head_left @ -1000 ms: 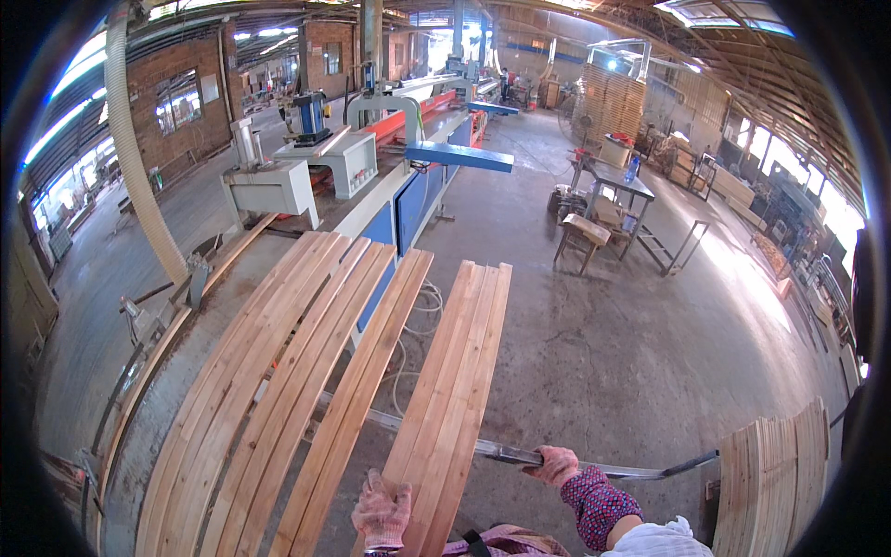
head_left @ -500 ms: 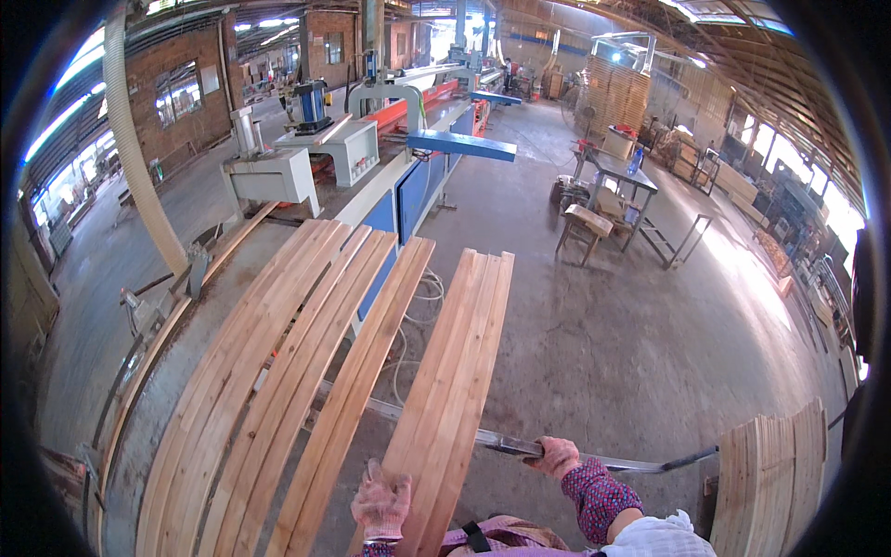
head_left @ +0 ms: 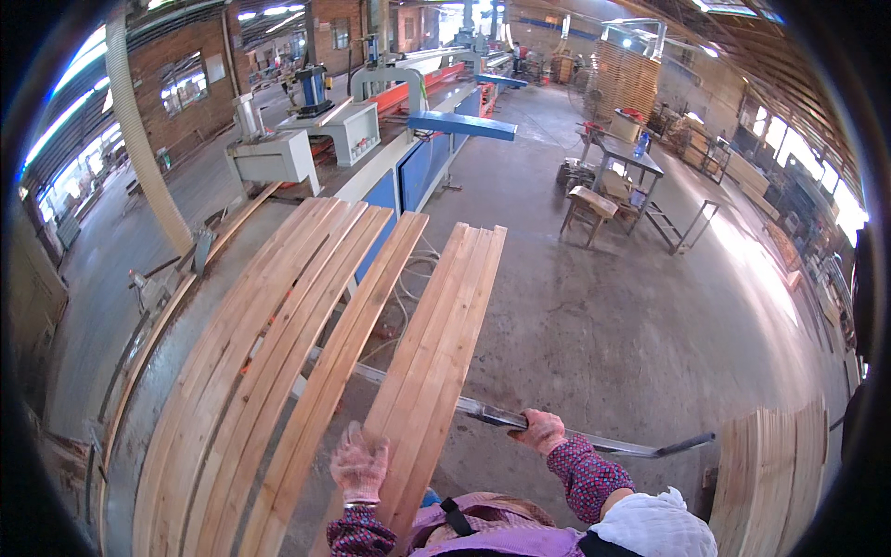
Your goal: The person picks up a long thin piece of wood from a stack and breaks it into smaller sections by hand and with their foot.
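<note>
Beside the left edge of the nearest group of long wooden planks [head_left: 432, 343] is my left hand [head_left: 360, 469], in a pale glove with its fingers spread. It overlaps the near part of these planks, and I cannot tell whether it presses on them. My right hand [head_left: 541, 433], also gloved, is wrapped round a grey metal bar [head_left: 487, 411] that runs beneath the planks and out to the right. More planks lie to the left: a narrow pair [head_left: 343, 357] and a wide group [head_left: 241, 343], all pointing away from me.
A long machine with a blue arm [head_left: 462, 124] stands beyond the planks. A stack of boards [head_left: 770, 473] is close on my right. Farther right are a work table [head_left: 626, 153] and a wooden stool [head_left: 589, 204]. A beige hose [head_left: 144, 139] hangs at the left.
In the picture, both hands, the bar and the planks sit slightly higher and farther left than before. My left hand's fingers are more spread. My right hand keeps its grip on the bar.
</note>
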Motion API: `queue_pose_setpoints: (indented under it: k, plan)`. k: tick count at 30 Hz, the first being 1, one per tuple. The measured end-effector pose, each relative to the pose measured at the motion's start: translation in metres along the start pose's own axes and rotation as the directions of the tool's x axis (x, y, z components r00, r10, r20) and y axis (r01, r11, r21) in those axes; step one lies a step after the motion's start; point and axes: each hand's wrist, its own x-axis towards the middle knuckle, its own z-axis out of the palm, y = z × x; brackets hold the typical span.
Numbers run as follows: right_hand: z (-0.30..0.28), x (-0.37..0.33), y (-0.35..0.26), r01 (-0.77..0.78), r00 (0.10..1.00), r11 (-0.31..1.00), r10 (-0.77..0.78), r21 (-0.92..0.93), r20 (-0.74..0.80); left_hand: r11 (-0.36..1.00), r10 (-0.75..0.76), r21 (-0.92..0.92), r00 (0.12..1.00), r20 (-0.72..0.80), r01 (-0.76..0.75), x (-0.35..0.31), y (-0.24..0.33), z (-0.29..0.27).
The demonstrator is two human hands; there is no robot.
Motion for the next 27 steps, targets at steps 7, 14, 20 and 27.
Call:
queue_pose_setpoints:
  k: [7,14,20,27]
  plan:
    - [0.018,0.019,-0.019,0.103,0.994,0.994,-0.102,0.029,-0.025,0.981,-0.050,-0.194,0.952,-0.300,-0.010,-0.104,0.018,-0.034]
    - [0.067,0.063,-0.010,0.573,0.764,0.781,-0.400,0.248,-0.506,0.921,-0.276,-0.354,0.916,-0.290,0.165,-0.171,0.037,-0.045]
    - [0.059,0.000,-0.176,0.945,0.289,0.190,-0.867,0.267,-0.405,0.868,-0.492,-0.300,0.760,-0.425,0.395,-0.202,0.016,-0.022]
    - [0.139,-0.025,-0.288,0.941,-0.280,-0.251,-0.954,0.226,0.105,0.756,-0.638,-0.252,0.595,-0.488,0.604,-0.206,-0.013,0.007]
